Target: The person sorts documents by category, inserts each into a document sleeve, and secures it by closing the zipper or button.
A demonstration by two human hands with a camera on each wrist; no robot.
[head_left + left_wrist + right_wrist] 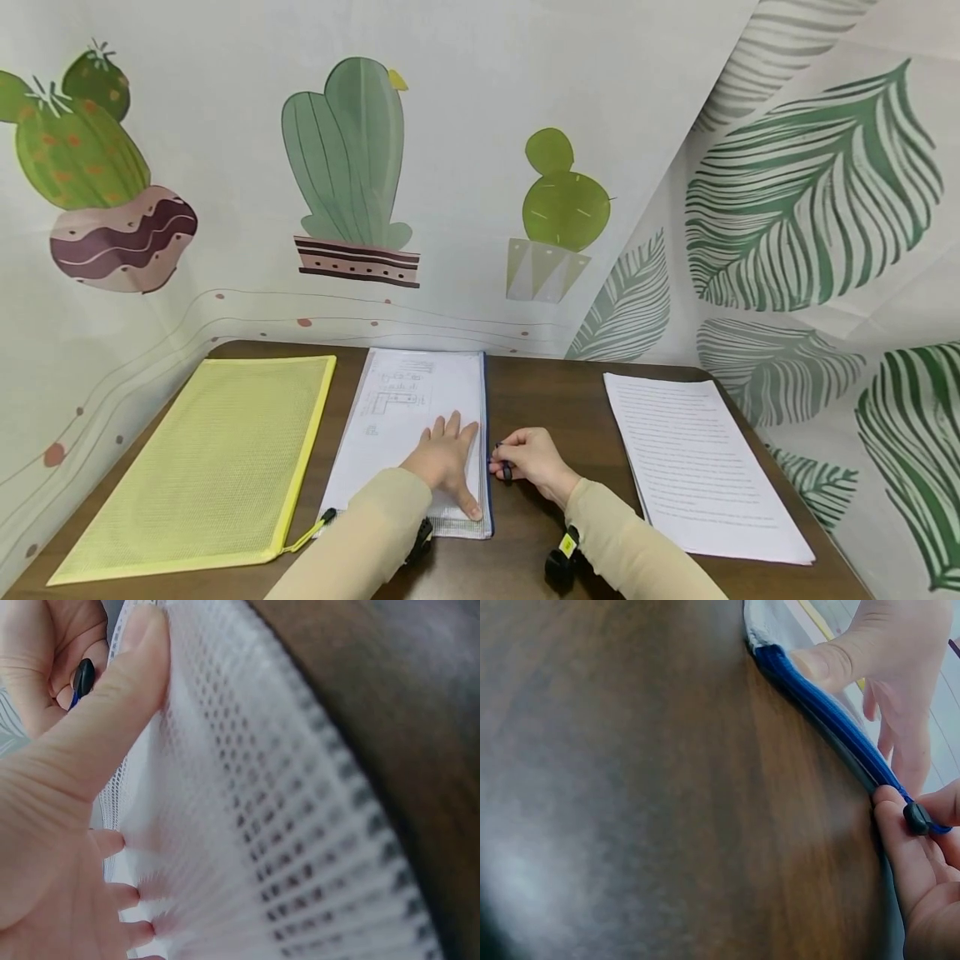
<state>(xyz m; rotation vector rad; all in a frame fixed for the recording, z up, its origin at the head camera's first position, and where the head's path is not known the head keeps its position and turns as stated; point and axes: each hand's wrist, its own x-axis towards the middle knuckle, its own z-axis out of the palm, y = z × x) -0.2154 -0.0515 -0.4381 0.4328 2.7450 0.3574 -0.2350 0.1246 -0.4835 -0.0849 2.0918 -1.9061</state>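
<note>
A white mesh zip pouch (356, 475) with a blue zip along its right edge lies on the table. A sheet with a line drawing (396, 398) shows through its top. My left hand (444, 462) rests on the pouch with fingers spread, the thumb near the bottom right corner. Beside the blue zip (832, 712), my right hand (536, 461) pinches the zipper pull, a blue cord with a black end (916, 819). The slider itself is hidden by the right fingers. Close up in the left wrist view, the mesh (300, 825) lies under the left thumb.
To the left lies a yellow mesh pouch (217, 450) with a yellow pull cord (303, 537). A stack of printed paper (697, 467) lies at the right of the brown table (555, 400). Behind the table hangs a cactus-print cloth (465, 167).
</note>
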